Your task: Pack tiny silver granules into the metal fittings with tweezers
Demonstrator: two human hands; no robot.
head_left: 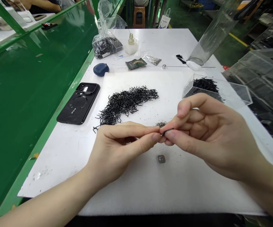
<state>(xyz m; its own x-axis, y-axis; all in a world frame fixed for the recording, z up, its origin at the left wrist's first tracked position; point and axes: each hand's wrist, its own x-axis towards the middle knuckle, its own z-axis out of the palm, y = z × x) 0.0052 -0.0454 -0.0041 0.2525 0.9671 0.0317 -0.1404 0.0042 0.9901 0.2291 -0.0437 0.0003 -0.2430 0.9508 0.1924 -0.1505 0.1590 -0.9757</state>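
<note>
My left hand (122,146) and my right hand (214,135) meet over the white work mat (131,192), fingertips almost touching. Between the thumb and finger of my right hand is a small thin black piece (167,130). The left thumb and forefinger are pinched at its near end; whether they grip the piece itself or some tiny part is hidden. Just behind the fingertips lies a little heap of tiny metallic bits (161,124). A curved pile of black bent pieces (127,102) spreads beyond my left hand. Below the fingers sits a small grey rounded square (161,159).
At left lies a black phone (78,104), near a dark blue rounded case (101,69). A clear box (239,91) of black pieces stands behind my right hand. Farther back are a plastic bag (105,44), a small bottle (131,41) and a tall clear cylinder (212,37). The green conveyor belt (39,82) runs alongside.
</note>
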